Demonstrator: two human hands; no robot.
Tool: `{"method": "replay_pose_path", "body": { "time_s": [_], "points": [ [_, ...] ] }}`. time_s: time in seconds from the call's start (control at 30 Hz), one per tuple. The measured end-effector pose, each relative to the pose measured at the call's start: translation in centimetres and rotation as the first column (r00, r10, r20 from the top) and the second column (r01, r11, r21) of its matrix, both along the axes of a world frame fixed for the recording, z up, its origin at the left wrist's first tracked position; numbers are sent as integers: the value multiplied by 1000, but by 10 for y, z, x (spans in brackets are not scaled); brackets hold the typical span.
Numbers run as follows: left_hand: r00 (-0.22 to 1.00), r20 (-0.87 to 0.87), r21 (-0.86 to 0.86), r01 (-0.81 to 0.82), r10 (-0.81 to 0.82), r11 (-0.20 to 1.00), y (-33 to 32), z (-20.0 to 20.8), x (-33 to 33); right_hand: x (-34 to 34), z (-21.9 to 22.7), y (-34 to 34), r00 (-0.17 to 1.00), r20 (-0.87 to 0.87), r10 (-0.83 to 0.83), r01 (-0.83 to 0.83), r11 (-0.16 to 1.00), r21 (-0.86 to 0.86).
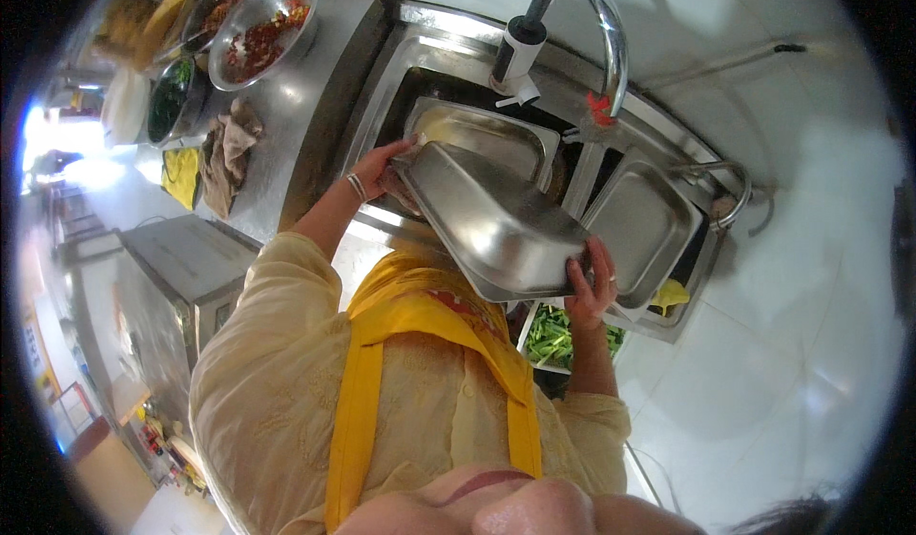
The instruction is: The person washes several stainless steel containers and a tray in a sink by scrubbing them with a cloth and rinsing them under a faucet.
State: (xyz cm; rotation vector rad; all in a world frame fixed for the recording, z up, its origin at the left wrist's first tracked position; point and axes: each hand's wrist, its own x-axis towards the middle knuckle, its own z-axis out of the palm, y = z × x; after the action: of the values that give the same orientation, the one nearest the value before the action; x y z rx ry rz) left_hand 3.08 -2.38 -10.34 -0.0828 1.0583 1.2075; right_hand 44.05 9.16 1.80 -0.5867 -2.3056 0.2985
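A deep rectangular stainless steel food pan [506, 216] is held tilted over the front of the sink, its outer base turned up. My left hand [382, 171] is closed on its upper left end; some of those fingers are hidden behind the rim. At the lower right corner, my right hand [593, 282] grips the pan, thumb on the outside. Behind it, a second steel pan [546, 144] lies in the left basin, partly covered by the held one. Another shallow steel pan [658, 220] rests over the right side of the sink.
A curved chrome faucet [611, 30] and a white-and-black fitting [518, 53] rise behind the sink. Chopped greens [549, 337] sit below the right hand. On the left counter are a bowl of chopped red peppers [262, 44], a brown rag [227, 154] and a yellow cloth [180, 174].
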Motion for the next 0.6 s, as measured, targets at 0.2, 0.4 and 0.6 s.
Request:
{"method": "replay_pose_path", "body": {
  "time_s": [0.2, 0.4, 0.6],
  "points": [
    [948, -169, -16, 272, -270, 962, 2, 5, -13, -27, 7, 30, 988, 147, 40, -73, 971, 227],
    [899, -340, 4, 294, -275, 956, -5, -49, -15, -22, -24, 42, 960, 227, -163, 137, 982, 127],
    [792, -520, -86, 325, -320, 942, -30, -87, 4, -31, -44, 7, 776, -103, -622, 142, 332, -933]
  ]
}}
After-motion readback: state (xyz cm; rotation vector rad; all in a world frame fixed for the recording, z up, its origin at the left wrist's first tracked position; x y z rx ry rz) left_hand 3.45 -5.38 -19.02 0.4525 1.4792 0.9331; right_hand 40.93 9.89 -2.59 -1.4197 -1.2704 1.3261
